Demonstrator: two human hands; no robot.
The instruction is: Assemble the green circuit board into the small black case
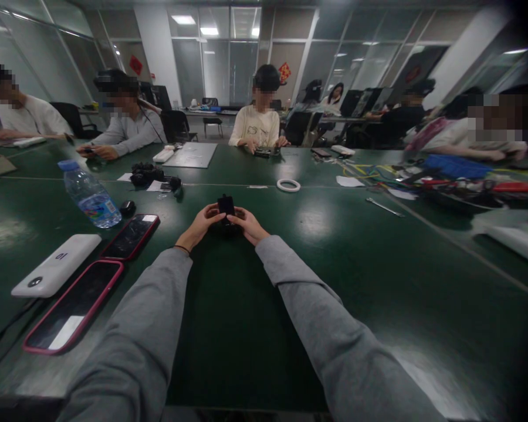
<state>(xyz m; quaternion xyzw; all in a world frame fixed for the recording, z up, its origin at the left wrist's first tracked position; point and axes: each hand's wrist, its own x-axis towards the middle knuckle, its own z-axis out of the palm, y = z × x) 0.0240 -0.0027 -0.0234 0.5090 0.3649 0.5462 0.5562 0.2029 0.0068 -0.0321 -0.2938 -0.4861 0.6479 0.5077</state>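
Both hands meet over the middle of the green table, around a small black box-like device with a short stub on top. My left hand grips its left side, thumb across the near face. On the other side my right hand closes round it in the same way. The device stands roughly upright, and its exact kind is too dark to make out. Its lower part merges with the shadow on the tabletop, so I cannot tell whether it touches the table.
Left of my arms lie two red-edged phones, a white power bank and a tilted water bottle. Ahead are a white tape roll and black cables. A wrench and tangled wires lie right. Several people sit around.
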